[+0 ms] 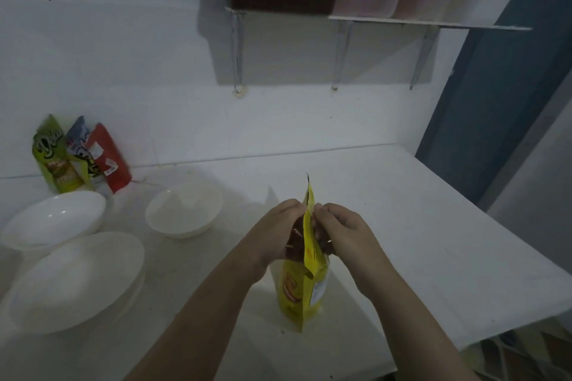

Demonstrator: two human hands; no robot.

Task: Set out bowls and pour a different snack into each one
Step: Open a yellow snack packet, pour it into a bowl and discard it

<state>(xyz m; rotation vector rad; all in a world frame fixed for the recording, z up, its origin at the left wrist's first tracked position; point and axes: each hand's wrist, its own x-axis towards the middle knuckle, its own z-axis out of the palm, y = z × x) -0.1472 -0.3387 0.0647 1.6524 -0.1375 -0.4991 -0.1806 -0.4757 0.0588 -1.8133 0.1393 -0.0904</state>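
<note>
A yellow snack bag [305, 287] stands upright on the white counter in front of me. My left hand [278, 232] pinches its top on the left side and my right hand [342, 232] pinches it on the right, with the bag's upper edge sticking up between them. Three white bowls stand on the left: a small deep bowl [184, 209] nearest the bag, a wide bowl [55, 218] behind, and a large bowl [77, 280] at the front left. All three bowls look empty.
Three more snack bags lean against the back wall at the left: a green one [58, 157], a grey-blue one [81, 145] and a red one [108, 157]. A wall shelf [371, 20] with packets hangs overhead. The counter's right edge [510, 328] drops to a patterned floor.
</note>
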